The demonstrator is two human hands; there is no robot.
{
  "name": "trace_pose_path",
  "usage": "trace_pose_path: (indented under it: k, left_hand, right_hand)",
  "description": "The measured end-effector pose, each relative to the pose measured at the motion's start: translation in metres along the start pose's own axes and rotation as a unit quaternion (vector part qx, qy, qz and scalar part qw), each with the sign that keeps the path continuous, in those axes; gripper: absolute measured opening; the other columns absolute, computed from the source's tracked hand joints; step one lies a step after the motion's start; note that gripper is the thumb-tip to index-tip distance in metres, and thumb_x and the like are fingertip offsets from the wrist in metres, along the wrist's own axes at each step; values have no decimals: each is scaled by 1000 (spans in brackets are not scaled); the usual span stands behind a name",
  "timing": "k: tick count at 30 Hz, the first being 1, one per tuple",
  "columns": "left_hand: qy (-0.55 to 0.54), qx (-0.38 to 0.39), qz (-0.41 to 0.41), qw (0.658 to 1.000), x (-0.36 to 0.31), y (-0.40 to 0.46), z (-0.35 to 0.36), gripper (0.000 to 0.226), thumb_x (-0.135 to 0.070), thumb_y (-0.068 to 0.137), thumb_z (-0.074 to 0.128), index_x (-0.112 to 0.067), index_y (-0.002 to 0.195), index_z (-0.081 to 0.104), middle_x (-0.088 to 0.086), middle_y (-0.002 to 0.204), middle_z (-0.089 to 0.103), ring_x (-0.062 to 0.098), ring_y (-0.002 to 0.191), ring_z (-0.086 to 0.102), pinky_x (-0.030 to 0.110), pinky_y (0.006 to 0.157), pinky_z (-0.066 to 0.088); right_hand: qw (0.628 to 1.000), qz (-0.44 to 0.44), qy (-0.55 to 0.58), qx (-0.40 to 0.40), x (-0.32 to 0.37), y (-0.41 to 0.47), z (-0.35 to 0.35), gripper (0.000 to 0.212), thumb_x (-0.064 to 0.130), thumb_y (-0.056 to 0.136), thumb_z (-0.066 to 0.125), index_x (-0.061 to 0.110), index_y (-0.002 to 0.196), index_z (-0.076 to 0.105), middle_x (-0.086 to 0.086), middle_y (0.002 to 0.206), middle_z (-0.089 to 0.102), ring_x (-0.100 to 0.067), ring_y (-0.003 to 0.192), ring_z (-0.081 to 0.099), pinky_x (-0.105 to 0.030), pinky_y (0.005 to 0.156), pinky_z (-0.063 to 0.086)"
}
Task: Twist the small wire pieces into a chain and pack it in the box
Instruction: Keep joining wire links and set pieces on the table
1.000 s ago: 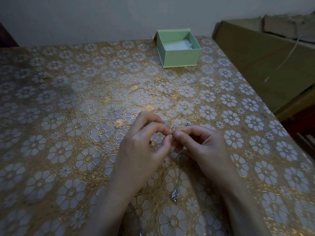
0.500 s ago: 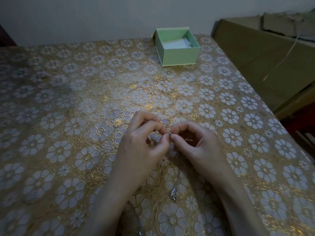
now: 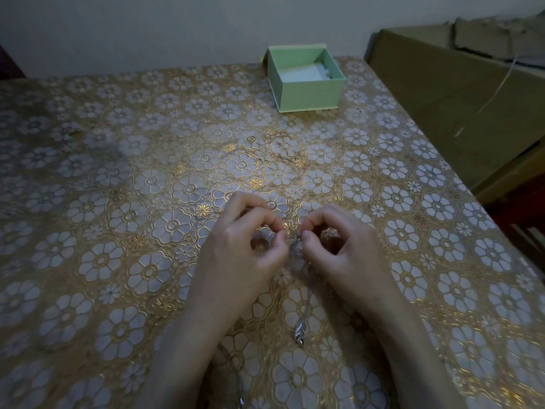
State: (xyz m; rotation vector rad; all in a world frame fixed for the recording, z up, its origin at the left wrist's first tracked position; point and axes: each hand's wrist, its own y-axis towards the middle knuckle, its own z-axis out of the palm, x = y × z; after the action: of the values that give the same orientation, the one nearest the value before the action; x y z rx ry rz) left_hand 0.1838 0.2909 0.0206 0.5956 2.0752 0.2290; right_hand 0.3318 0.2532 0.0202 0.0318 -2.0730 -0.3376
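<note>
At the near edge of the view, a small silver metal piece [image 3: 241,404] lies on the table between your forearms, only partly in frame. A little farther in, a silver teardrop-shaped pendant [image 3: 300,332] rests on the gold-and-white floral plastic tablecloth [image 3: 118,231], and a thin silver wire chain [image 3: 305,293] runs up from it toward your hands. Your left hand [image 3: 244,249] and right hand [image 3: 345,249] are held close together over the middle of the table, thumbs and forefingers curled and their tips nearly meeting. Between those tips sits the upper end of the chain, a small cluster of wire links [image 3: 295,242]; your right thumb and forefinger pinch it, and your left thumb and forefinger close on it from the other side. The links are too small and the light too dim to tell how they are joined. The other fingers of both hands are curled inward above the cloth. Well beyond your hands, near the far edge of the table, stands the open pale green square cardboard box [image 3: 306,93], upright, with a white insert pad [image 3: 303,73] lying inside it. It is well apart from the chain. To the right of the table stands a large brown cardboard carton [image 3: 457,107], just beside the table's edge.
</note>
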Motion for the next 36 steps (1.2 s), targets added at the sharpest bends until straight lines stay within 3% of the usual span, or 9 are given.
trace_pose_path:
  k: [3,9,15,23,27,29,31,34,36]
  left_hand:
    - [-21,2,-15,1000,-1,1,-2,10,-29,76,55,-19,75,60,-9,87,55,5,75,55,8,60,38]
    - [-64,59,-35,996,-9,-1,4,19,-30,79,62,-26,97,66,-19,86,61,-4,73,53,5,66,35]
    - [-85,54,-62,993,-7,-1,1,5,-21,80,70,-26,82,70,-14,72,64,-7,61,50,5,60,34]
    - [-98,77,-94,988,-11,0,-4,5,-26,79,65,-25,74,65,-10,70,60,-8,54,45,7,53,31]
    - [-174,81,-124,974,-12,1,-6,18,-43,71,59,-25,67,60,7,76,63,9,52,45,24,49,35]
    - [-205,70,-126,968,-14,1,-8,25,-48,69,55,-24,74,62,6,77,66,35,65,54,43,57,44]
    - [-238,66,-130,960,-18,1,-10,22,-43,72,60,-21,72,62,2,78,69,41,76,59,49,67,48]
    - [-284,55,-144,946,-18,3,-9,12,-18,82,65,-15,71,60,-5,69,69,14,70,65,19,65,50]
    - [-304,43,-156,939,-18,3,-8,11,-13,83,66,-11,74,60,-1,63,66,7,64,63,13,63,47]
  right_hand:
    - [995,48,90,2,2,0,-3,6,20,80,59,17,74,60,9,76,60,-5,68,56,-21,60,46]
    - [980,81,183,24,6,0,-6,7,16,83,62,10,79,64,5,77,64,-5,72,59,-16,66,48]
    - [972,94,212,48,5,1,-8,7,23,79,59,17,77,63,17,66,61,4,61,53,-9,56,40]
    - [960,122,240,84,5,1,-7,12,27,82,52,18,78,60,14,61,53,1,53,45,-11,50,36]
    - [939,145,303,71,5,0,-8,13,26,83,54,16,78,62,0,64,51,-7,55,41,-16,44,32]
    - [932,145,325,72,7,-1,-9,15,24,84,55,11,81,62,-2,61,53,-11,52,39,-16,41,30]
    - [926,143,342,70,10,-1,-10,13,24,83,55,16,79,64,-3,62,56,-11,50,40,-16,40,28]
    - [911,148,378,73,13,-1,-11,15,22,83,54,23,72,64,1,65,59,-8,48,41,-19,44,20]
    - [900,161,397,80,14,-1,-12,16,22,82,54,25,71,64,3,59,55,-8,47,37,-25,48,17]
